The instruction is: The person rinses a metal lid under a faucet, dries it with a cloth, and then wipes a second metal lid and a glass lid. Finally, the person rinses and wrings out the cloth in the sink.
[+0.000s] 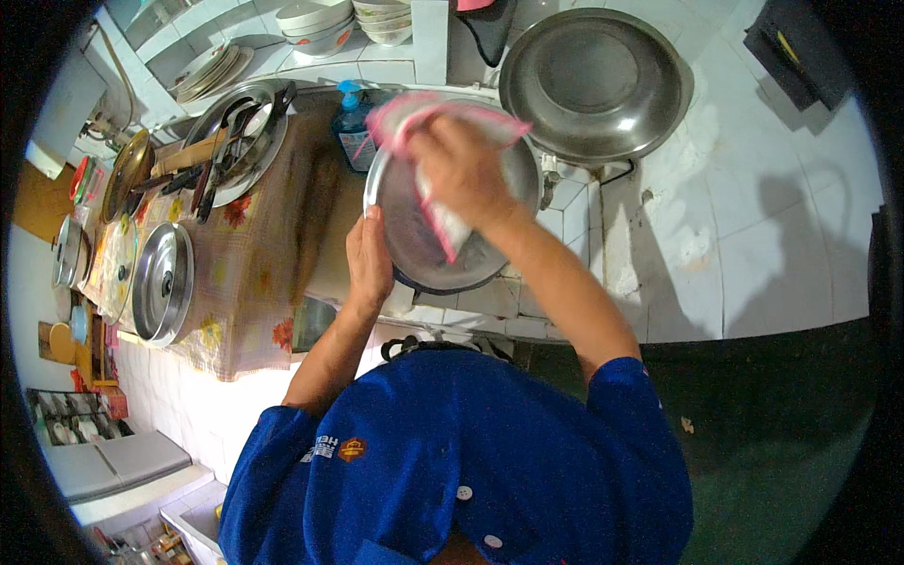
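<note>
A round grey metal pan (402,205) is tilted in front of me at the tiled counter. My left hand (370,258) grips its left rim, thumb on the upper side. Over its inside, my right hand (459,166) holds a white cloth with pink edging (452,233), partly blurred and bunched under the fingers. The cloth's upper part spreads across the pan's far edge. Just left of the pan stands a blue pump bottle (353,131).
A large metal wok (593,85) lies at the back right. On the left, a cloth-covered table (247,282) carries a metal lid (162,282) and a bowl of utensils (272,152). Stacked bowls (316,28) and plates (212,74) stand on a tiled ledge behind.
</note>
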Demonstrator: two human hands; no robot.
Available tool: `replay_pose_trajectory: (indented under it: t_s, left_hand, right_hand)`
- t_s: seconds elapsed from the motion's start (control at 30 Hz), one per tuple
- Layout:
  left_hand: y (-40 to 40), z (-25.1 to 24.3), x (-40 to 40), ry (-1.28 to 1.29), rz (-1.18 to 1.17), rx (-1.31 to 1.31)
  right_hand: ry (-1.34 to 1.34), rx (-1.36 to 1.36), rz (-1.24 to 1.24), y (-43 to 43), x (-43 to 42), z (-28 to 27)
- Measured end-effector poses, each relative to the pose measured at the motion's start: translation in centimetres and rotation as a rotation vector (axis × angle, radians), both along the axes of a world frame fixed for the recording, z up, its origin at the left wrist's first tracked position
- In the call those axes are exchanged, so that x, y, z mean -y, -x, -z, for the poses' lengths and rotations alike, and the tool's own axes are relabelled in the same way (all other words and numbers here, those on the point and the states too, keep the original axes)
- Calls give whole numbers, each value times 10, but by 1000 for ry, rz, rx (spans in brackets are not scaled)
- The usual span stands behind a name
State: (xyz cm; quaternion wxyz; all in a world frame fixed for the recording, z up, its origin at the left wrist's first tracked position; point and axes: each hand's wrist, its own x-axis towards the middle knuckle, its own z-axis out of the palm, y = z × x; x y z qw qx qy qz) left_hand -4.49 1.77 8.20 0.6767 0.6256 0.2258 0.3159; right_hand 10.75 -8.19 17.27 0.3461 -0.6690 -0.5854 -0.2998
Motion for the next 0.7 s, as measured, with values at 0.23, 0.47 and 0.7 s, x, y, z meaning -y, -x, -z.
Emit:
replay_pose_trajectory:
  t_s: [0.23,0.47,0.7]
  left_hand:
    - [7,-25,-6,122,-19,206]
    - [4,-28,-15,154,-33,228]
    - [-6,-28,-8,-217,-195,186]
  right_hand:
    - [-142,-362,395,-44,50,39]
    - [-589,-1521,89,-2,72,106]
    - [-759,-1895,-120,54,52,104]
